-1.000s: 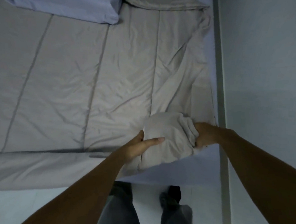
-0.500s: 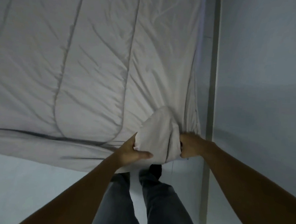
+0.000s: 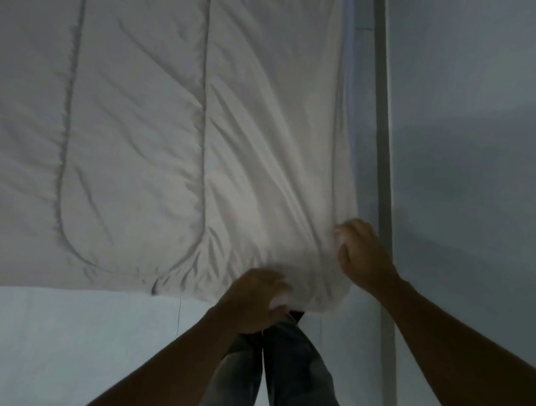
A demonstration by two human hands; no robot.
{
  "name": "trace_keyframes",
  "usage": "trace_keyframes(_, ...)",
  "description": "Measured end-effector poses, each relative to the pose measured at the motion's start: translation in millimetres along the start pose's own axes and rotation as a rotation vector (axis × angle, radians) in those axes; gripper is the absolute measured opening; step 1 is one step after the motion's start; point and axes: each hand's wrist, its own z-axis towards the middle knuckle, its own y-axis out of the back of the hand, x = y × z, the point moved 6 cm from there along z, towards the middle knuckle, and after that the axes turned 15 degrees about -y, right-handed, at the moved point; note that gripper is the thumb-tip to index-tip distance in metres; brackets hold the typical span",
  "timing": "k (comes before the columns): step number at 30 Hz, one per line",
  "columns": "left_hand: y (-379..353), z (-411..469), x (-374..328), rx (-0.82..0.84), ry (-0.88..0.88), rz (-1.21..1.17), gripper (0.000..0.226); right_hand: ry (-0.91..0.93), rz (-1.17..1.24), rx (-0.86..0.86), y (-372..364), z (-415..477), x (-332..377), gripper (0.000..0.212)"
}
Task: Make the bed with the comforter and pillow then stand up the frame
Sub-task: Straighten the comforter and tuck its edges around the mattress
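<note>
Your left grip (image 3: 254, 299) has its fingers curled over the near hem of the pale grey-beige quilted comforter (image 3: 139, 132), the knuckles up and the fabric bunched under them. Your right grip (image 3: 362, 255) sits just beyond and to the right of it, on the comforter's right side edge by the corner. Its fingers are bent into the cloth, but blur hides how tightly they pinch. The rounded corner hangs slack between the two grips.

Both forearms reach in from below, the left one rising at a slant, the right one coming in from the far right.

Away from the grips, the comforter lies spread flat, creases fanning up from the corner and dark stitched seams (image 3: 205, 105) running away from you. Left of your left grip the hem runs straight along the pale bluish floor (image 3: 63, 347), which lies open on that side. Right of your right grip a thin sliver of bluish sheet (image 3: 355, 114) shows. Beyond it a pale grey upright strip (image 3: 384, 178) runs close beside your knuckles, then the grey wall (image 3: 485, 122), so that side is tight. Your legs in dark blue jeans (image 3: 281, 376) stand directly under the corner.
</note>
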Motion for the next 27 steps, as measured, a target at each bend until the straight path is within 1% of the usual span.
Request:
trace_keyframes(1,11.9,6.5,8.9,-0.134,-0.033,0.088,0.053,-0.011,-0.004,-0.041,3.3,3.0,6.5,0.041)
trace_keyframes(2,22.2,12.6,20.1,-0.214,-0.012,0.136,0.058,-0.008,-0.018,-0.046,1.2,7.6,8.6,0.047)
trace_keyframes(3,31.6,19.4,30.8,-0.241,0.036,0.167,0.064,-0.020,-0.029,-0.014,-2.2,11.9,8.5,0.055)
trace_keyframes(6,46.1,40.6,57.1,-0.208,0.170,0.222,0.079,-0.031,-0.056,0.082,-26.0,27.2,-2.6,0.068)
trace_keyframes(9,45.1,57.6,72.3,-0.092,0.253,0.207,0.080,-0.059,-0.075,0.186,-45.7,37.2,-12.0,0.070)
trace_keyframes(11,36.5,64.2,78.8,-0.056,0.281,0.196,0.080,-0.082,-0.083,0.226,-53.4,43.4,-18.9,0.072)
trace_keyframes(15,21.2,66.4,85.5,-0.045,0.295,0.209,0.080,-0.082,-0.120,0.310,-57.8,50.7,-29.7,0.075)
trace_keyframes(17,21.5,65.3,84.4,-0.022,0.289,0.225,0.080,-0.074,-0.155,0.304,-55.7,51.3,-35.6,0.073)
trace_keyframes(21,35.5,62.6,74.8,0.064,0.318,0.199,0.082,-0.069,-0.147,0.194,-38.9,46.0,-32.4,0.064)
trace_keyframes(24,60.5,68.0,57.4,0.025,0.366,0.113,0.077,-0.055,-0.057,0.138,-9.4,41.7,-21.1,0.060)
trace_keyframes(27,92.6,88.2,27.8,-0.006,0.339,0.139,0.071,0.011,-0.016,0.183,25.5,43.4,-15.4,0.062)
